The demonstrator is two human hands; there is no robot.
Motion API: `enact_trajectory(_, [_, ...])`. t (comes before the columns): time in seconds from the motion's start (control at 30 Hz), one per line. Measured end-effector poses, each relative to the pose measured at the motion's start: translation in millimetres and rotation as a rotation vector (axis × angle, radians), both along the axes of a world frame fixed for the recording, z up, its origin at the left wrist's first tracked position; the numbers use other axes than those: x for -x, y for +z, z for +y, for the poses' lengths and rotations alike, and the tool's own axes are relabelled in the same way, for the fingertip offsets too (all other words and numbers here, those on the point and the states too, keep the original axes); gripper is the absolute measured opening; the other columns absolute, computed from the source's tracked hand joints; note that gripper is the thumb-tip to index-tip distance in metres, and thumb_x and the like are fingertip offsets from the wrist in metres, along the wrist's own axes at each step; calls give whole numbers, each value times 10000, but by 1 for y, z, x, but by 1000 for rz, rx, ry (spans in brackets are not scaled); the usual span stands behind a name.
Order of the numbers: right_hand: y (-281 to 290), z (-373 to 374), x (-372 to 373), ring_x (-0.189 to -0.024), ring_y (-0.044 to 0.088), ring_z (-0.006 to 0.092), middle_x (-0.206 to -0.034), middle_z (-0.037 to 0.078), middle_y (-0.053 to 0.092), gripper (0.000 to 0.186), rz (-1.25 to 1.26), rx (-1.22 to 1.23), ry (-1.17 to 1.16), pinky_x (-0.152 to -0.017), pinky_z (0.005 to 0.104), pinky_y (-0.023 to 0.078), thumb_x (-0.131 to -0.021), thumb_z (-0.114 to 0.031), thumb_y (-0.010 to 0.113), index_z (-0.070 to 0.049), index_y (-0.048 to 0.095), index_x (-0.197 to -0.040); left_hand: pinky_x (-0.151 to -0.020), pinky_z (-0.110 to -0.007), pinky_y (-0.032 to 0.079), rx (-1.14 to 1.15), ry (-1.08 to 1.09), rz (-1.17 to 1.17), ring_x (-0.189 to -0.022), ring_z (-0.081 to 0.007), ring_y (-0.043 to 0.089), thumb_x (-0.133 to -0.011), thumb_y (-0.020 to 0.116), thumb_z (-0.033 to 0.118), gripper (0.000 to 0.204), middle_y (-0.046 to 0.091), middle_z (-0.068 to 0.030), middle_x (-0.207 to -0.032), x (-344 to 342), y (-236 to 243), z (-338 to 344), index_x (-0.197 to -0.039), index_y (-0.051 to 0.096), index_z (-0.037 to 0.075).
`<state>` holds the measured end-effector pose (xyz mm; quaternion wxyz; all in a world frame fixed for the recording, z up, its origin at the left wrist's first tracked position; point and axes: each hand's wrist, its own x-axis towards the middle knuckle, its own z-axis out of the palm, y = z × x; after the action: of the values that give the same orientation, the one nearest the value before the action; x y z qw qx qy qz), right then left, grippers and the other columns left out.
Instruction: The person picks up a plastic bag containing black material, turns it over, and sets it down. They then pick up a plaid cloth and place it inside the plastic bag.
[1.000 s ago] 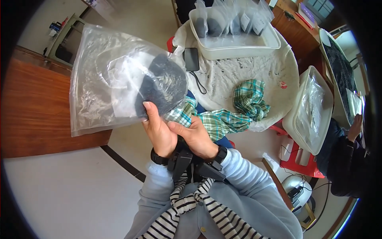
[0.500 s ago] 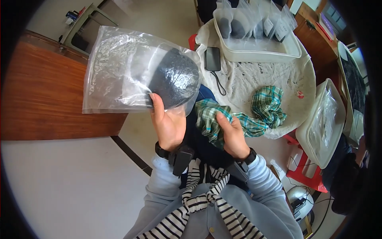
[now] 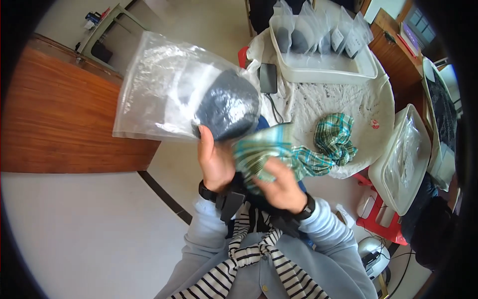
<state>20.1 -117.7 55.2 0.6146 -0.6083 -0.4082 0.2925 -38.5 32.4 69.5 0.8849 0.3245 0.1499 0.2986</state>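
A clear plastic bag [image 3: 159, 79] with a rounded dark grey piece [image 3: 226, 102] and a white piece inside rests in my left hand [image 3: 214, 162], thumb over its lower edge. My right hand [image 3: 284, 184], smeared by motion, grips a green plaid cloth [image 3: 261, 147] just below the bag. The cloth trails right to a crumpled bundle [image 3: 333, 137] on a round surface covered with a stained white cloth [image 3: 358, 99]. A black phone [image 3: 268, 78] with a cord lies there, beside a white bin [image 3: 318, 74] holding several bags of dark pieces.
Another bin [image 3: 378, 184] with plastic bags stands right, over a red stool [image 3: 378, 224] and cables. A person in dark clothing [image 3: 433, 229] is at the right edge. A wooden door [image 3: 59, 119] stands left, a white surface [image 3: 74, 224] lower left, a wooden desk [image 3: 398, 70] upper right.
My hands were together on the bag a second ago; my right hand then moved right onto the plaid cloth and now lifts it toward the bag, which has shifted right in view.
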Motion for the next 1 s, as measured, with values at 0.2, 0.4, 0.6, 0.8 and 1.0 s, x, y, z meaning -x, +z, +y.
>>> enact_trajectory(0.2, [-69, -17, -14, -866, 614, 200, -1000, 83, 647, 259, 201, -125, -240, -786, 336, 478, -904, -120, 495, -41, 587, -1132, -1043, -464, 349, -54, 7, -15, -1228, -258, 456, -991, 387, 412, 528, 459, -98, -1360, 0, -14, -2, -1370, 378, 43])
enact_trajectory(0.4, [-26, -55, -83, -1016, 615, 219, -1148, 91, 628, 408, 1062, -356, -555, -892, 382, 484, -983, -358, 442, -47, 540, -1228, -1027, -451, 369, -33, 30, -68, -1226, -245, 462, -994, 387, 388, 504, 466, -86, -1355, 9, -21, -2, -1368, 386, 48])
enact_trajectory(0.6, [30, -57, -71, -1089, 581, 262, -1237, 103, 583, 439, 851, -611, -261, -956, 417, 449, -988, -374, 425, -55, 498, -1281, -992, -417, 417, 2, -51, 12, -1173, -234, 504, -980, 489, 260, 410, 533, -102, -1255, 12, -23, -9, -1293, 447, -1])
enact_trajectory(0.8, [41, 6, -20, -1161, 514, 322, -1209, 136, 577, 378, -722, 122, 558, -1023, 454, 357, -843, -180, 588, -48, 563, -1196, -990, -375, 407, -326, -99, 218, -1157, -211, 507, -976, 488, 213, 374, 536, -97, -1243, 26, -67, -28, -1287, 456, 7])
enact_trajectory(1.0, [-19, -13, -122, -1129, 532, 311, -1181, 175, 576, 359, -652, 113, -302, -973, 379, 391, -851, -68, 532, -5, 530, -1205, -1002, -348, 379, -201, -181, 242, -1143, -195, 507, -970, 484, 161, 349, 538, -88, -1232, 35, -62, -41, -1286, 461, 16])
